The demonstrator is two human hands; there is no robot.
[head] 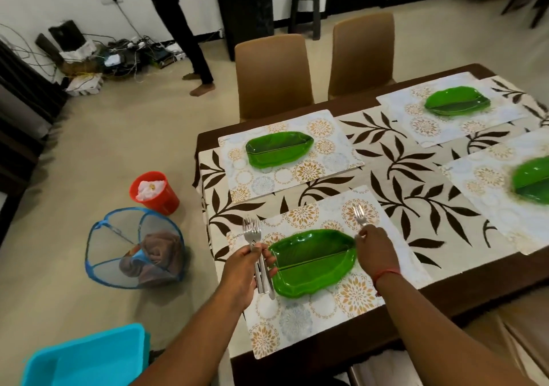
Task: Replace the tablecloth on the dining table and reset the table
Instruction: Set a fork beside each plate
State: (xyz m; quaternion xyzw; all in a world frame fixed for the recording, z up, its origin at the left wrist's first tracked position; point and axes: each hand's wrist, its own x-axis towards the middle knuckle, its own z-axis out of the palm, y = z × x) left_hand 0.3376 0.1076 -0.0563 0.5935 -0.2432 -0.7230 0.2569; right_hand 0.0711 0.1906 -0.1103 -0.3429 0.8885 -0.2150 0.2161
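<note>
Nearest the camera, at the lower left, sits a turquoise plastic bin (86, 356) on the floor. Beyond it stands a blue mesh hamper (133, 247) holding bundled brown cloth, and past that an orange bucket (154, 192) with something white inside.

The left hand (245, 266) grips a bundle of cutlery (257, 252) — several forks with tines up and fanned, handles running down through the curled fingers. It hovers at the left edge of the nearest placemat (326, 281), just beside the nearest green leaf-shaped plate (315, 262), which lies in the middle of that mat.

The right hand (374, 246), with a red thread at the wrist, pinches a single fork (360, 216) by the handle, tines pointing away, above the mat just beyond the plate's right tip.

The tabletop (463, 296) is dark wood, covered down its middle by a cream tablecloth (395, 159) with a brown leaf print. Three more placemats lie on it, each with a green leaf plate: one across the table (279, 147), one at the far right (457, 101), one cut by the right edge (531, 183).

Two brown chairs (273, 73) stand at the far side — behind them, a person's legs (184, 34) in dark trousers.
</note>
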